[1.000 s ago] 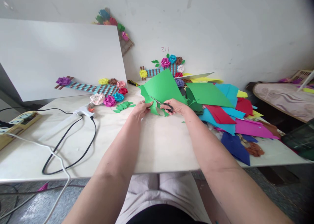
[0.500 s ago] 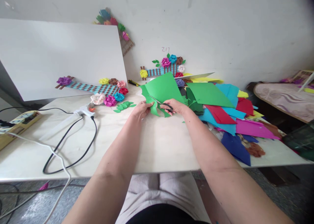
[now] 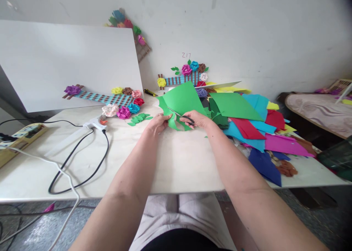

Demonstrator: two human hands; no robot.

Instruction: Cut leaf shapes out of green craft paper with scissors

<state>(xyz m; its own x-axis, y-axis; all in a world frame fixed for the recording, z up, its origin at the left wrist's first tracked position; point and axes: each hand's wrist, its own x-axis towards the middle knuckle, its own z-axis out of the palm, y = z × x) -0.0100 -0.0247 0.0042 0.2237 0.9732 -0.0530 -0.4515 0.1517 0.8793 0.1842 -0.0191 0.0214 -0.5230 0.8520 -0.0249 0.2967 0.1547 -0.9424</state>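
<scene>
left hand (image 3: 159, 122) pinches a green sheet (image 3: 183, 95), right hand (image 3: 197, 118) grips scissors (image 3: 187, 117); red "217" (image 3: 186, 55) marks the far wall (image 3: 247, 42).

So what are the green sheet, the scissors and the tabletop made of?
The green sheet looks like matte paper or thin card: evenly coloured, with a curling edge. The scissors look metal-bladed, thin and grey, with dark, perhaps plastic, handles. The tabletop is pale, faintly marbled and slightly shiny: stone or laminate, I can't tell.

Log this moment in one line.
left hand: holding large green paper sheet; right hand: holding black-handled metal scissors; nearby: green leaf-shaped paper cutouts
</scene>
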